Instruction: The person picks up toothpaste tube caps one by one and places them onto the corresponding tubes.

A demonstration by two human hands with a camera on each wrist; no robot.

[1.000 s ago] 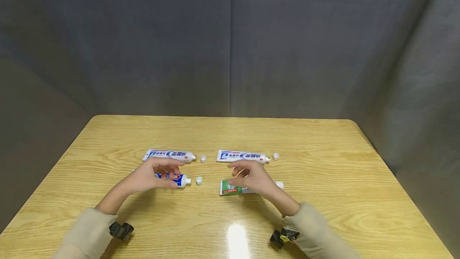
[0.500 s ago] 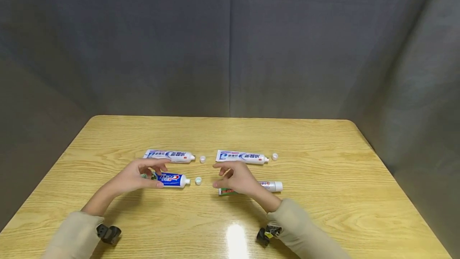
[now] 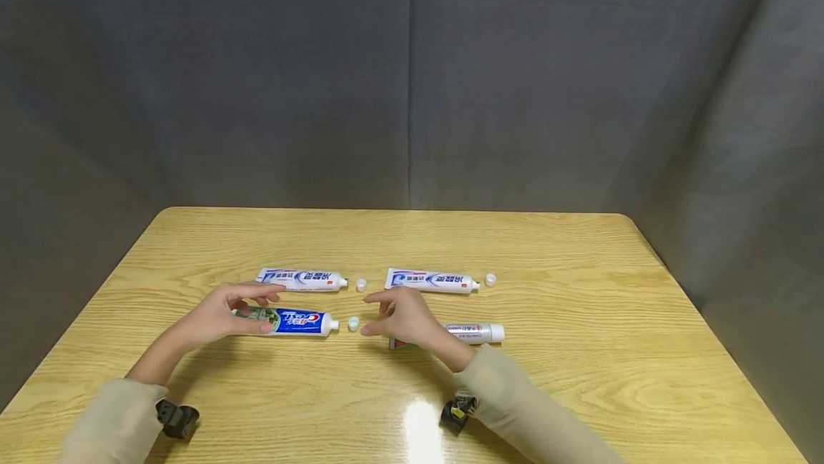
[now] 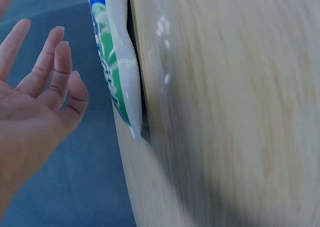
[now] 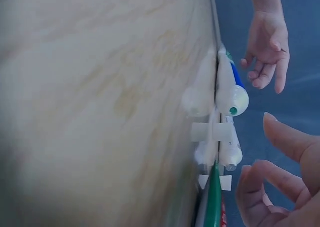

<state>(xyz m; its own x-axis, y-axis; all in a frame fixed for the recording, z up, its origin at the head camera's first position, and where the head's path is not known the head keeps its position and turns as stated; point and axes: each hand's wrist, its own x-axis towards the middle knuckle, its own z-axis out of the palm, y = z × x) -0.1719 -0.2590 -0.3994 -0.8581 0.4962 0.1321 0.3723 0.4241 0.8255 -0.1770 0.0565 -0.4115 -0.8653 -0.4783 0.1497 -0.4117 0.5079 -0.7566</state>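
Observation:
In the head view my left hand [image 3: 212,317] hovers over the tail of a blue, green and white Crest toothpaste tube [image 3: 301,322], fingers spread and loosely bent. The left wrist view shows that hand's bare palm beside the tube's green end [image 4: 112,62]. This tube is uncapped, its nozzle pointing right at a small white cap [image 3: 353,323]. Just right of the cap is my right hand [image 3: 405,317], thumb and forefinger apart with nothing between them. It hides part of a silver and green toothpaste tube [image 3: 479,334] that has its white cap on.
Farther back lie two white and purple toothpaste tubes, a left one [image 3: 309,280] and a right one [image 3: 431,281], both uncapped. Beside their nozzles stand a left cap [image 3: 361,284] and a right cap [image 3: 491,279]. The wooden table [image 3: 579,292] ends at a grey curtain.
Both hands have moved left: the left one toward the Crest tube's tail, uncovering more of its label, the right one from over the silver and green tube toward the small cap.

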